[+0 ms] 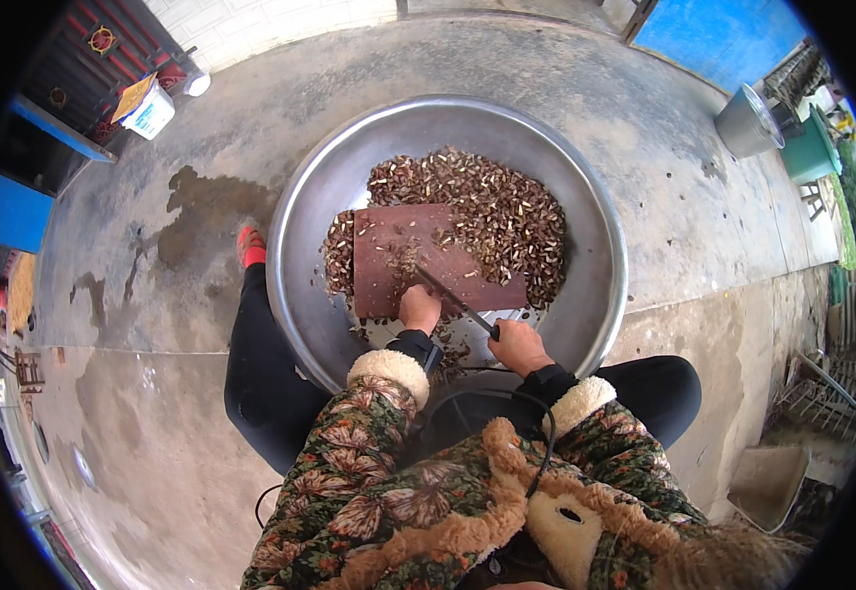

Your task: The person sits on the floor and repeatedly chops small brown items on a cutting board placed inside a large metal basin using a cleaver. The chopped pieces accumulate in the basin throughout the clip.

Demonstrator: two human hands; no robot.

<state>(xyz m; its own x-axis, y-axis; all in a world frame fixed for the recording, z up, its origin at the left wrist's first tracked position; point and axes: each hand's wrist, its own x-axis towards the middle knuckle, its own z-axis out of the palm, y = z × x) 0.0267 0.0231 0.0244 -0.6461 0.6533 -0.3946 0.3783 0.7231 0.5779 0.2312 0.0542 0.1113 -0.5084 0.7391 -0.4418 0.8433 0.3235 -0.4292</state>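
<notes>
A large round metal basin (pixel 605 243) stands before me, with a flat reddish-brown board (pixel 398 236) inside it. My right hand (pixel 520 346) grips the dark handle of a knife (pixel 457 299), whose blade slants up and left across the board. Close by the blade, my left hand (pixel 420 308) is curled over the lower edge of the board. Its fingertips are hidden, so I cannot tell if anything is in them. Small crumbs (pixel 404 259) lie at the knife tip. Chopped brown pieces with pale insides (pixel 502 203) are heaped behind and beside the board.
My legs flank the basin, and a black cable (pixel 546 413) hangs before my jacket. Wet patches (pixel 206 214) darken the concrete floor at left. A white bucket (pixel 149 110) stands far left; a metal bucket (pixel 749 124) and a green tub (pixel 812 151) stand far right.
</notes>
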